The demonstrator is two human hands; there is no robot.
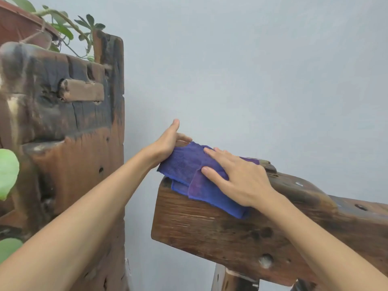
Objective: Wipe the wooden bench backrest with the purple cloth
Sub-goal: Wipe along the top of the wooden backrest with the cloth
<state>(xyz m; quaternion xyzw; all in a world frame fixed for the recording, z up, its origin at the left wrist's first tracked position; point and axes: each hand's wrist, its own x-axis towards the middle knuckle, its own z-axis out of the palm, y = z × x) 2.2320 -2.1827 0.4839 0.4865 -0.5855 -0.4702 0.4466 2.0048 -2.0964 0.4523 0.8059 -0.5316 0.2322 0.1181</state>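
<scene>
The purple cloth point(190, 174) lies draped over the left end of the wooden bench backrest point(210, 223), a thick dark brown beam running to the right. My right hand point(237, 177) rests flat on the cloth with fingers spread, pressing it onto the beam's top. My left hand point(168, 141) grips the cloth's far left edge at the back of the beam, thumb raised toward the wall.
A tall weathered wooden stand point(69, 148) rises at the left, with a terracotta planter point(19, 24) and trailing green leaves point(63, 24) on top. A pale grey wall point(252, 70) is right behind the backrest. A wooden post point(228, 279) holds the beam from below.
</scene>
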